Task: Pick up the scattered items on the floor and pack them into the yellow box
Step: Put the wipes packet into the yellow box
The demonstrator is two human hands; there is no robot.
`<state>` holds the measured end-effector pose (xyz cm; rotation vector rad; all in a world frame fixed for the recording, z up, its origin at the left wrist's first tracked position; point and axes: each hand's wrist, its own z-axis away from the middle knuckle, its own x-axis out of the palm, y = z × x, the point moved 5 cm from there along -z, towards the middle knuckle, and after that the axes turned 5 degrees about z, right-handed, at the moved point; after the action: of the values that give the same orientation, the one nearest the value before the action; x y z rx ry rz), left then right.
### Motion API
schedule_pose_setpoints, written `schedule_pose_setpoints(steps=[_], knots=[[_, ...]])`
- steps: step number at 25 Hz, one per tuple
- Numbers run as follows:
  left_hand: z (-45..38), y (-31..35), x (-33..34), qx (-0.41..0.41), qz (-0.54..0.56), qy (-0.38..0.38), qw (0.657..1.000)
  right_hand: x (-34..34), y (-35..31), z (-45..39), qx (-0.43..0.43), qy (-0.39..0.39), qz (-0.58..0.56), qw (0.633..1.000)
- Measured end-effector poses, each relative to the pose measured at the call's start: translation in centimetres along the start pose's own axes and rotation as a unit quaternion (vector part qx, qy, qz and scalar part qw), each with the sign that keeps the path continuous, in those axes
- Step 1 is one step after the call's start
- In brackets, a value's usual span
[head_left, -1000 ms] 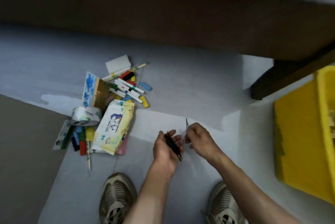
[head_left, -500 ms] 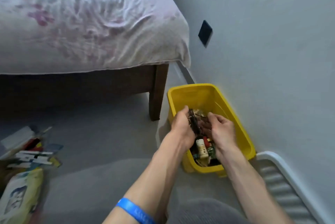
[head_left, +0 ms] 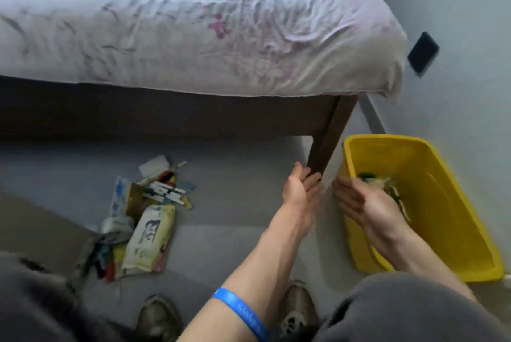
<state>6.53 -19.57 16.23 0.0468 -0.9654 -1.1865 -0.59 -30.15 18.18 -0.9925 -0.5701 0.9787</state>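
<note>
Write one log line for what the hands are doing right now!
left hand: open, empty, beside box | right hand: open, empty, over yellow box | pile of items: on floor

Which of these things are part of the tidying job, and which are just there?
Part of the job:
yellow box
pile of scattered items on the floor
wipes packet
white markers
left hand
right hand

Just there:
bed
bed leg
shoes
blue wristband
</note>
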Motion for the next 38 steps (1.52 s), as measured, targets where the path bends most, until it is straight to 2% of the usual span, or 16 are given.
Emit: schedule_pose_setpoints(steps=[6, 8, 10, 14, 16, 19, 21, 22, 23, 24, 27, 29, 31, 33, 36, 38], knots=[[2.8, 8.9, -14.6, 0.091, -0.043, 0.121, 0.988, 12.8, 0.8, 2.3, 0.048, -0.176, 0.186, 0.965], [3.0, 10.5, -19.3, 0.112, -0.064, 0.181, 0.975, 15.8, 1.3, 1.8, 0.059, -0.205, 0.237, 0.948], [2.6, 11.8, -24.1, 0.124, -0.149, 0.253, 0.948, 18.2, 2.5, 0.6, 0.073, -0.234, 0.265, 0.932], [0.2, 15.1, -32.6, 0.118, -0.351, 0.359, 0.857, 21.3, 6.0, -3.6, 0.120, -0.248, 0.279, 0.920], [-2.1, 15.6, -37.0, 0.061, -0.463, 0.399, 0.789, 23.7, 8.5, -6.5, 0.143, -0.251, 0.292, 0.912], [-4.1, 14.5, -41.0, -0.012, -0.629, 0.354, 0.692, 27.6, 11.4, -8.1, 0.159, -0.265, 0.280, 0.909], [-5.2, 14.3, -42.1, -0.009, -0.692, 0.350, 0.631, 29.9, 13.6, -8.7, 0.172, -0.281, 0.274, 0.903], [-5.5, 14.4, -42.4, -0.009, -0.703, 0.357, 0.616, 30.6, 14.6, -8.7, 0.178, -0.288, 0.274, 0.900], [-5.5, 14.6, -42.6, -0.016, -0.697, 0.364, 0.618, 31.2, 15.4, -8.6, 0.176, -0.288, 0.275, 0.900], [-5.3, 14.7, -42.7, -0.026, -0.669, 0.371, 0.644, 31.4, 15.9, -8.6, 0.167, -0.278, 0.275, 0.905], [-4.2, 14.3, -40.5, 0.019, -0.467, 0.370, 0.803, 30.3, 14.6, -8.2, 0.109, -0.233, 0.278, 0.926], [-3.5, 13.5, -35.6, 0.081, -0.377, 0.330, 0.861, 28.8, 12.1, -6.8, 0.045, -0.237, 0.300, 0.923], [-3.1, 12.3, -28.7, 0.142, -0.340, 0.251, 0.895, 25.7, 8.9, -4.9, -0.011, -0.221, 0.269, 0.937], [-2.7, 11.3, -21.9, 0.179, -0.301, 0.152, 0.924, 22.0, 5.9, -3.4, -0.072, -0.151, 0.246, 0.955], [-0.6, 8.7, -10.2, 0.165, -0.305, -0.043, 0.937, 11.8, 1.3, -0.2, -0.188, 0.074, 0.221, 0.954], [0.7, 6.9, -4.7, 0.182, -0.339, -0.091, 0.919, 5.0, -0.5, 3.2, -0.265, 0.260, 0.227, 0.900]])
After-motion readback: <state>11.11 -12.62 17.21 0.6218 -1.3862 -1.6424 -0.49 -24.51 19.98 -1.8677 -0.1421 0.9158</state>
